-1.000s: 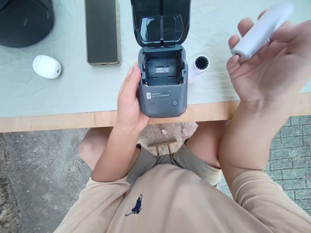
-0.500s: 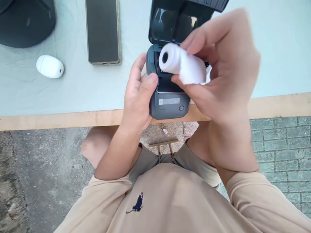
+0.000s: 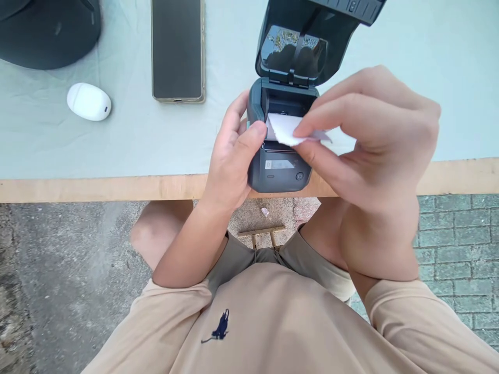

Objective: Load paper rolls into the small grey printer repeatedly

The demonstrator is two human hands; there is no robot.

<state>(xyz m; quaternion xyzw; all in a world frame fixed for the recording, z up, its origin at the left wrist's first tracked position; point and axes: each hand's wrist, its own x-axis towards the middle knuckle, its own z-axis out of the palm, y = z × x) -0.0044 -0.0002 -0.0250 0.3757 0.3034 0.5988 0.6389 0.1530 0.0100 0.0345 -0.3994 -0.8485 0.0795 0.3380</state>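
Observation:
A small dark grey printer (image 3: 279,174) stands at the near edge of the table with its lid (image 3: 307,39) tipped up and back. My left hand (image 3: 232,156) grips the printer's left side, thumb on its top front edge. My right hand (image 3: 374,140) pinches a white paper roll (image 3: 284,130) and holds it at the mouth of the open compartment. Most of the roll is hidden by my fingers.
A phone (image 3: 178,49) lies face up at the back, a white oval case (image 3: 89,102) to its left, a dark object (image 3: 47,31) in the far left corner. The table's wooden edge (image 3: 97,188) runs across the view; my knees and paved ground lie below.
My right hand brought the paper roll from up at the right down into the printer's open compartment. My left hand stayed on the printer, which shifted a little to the right.

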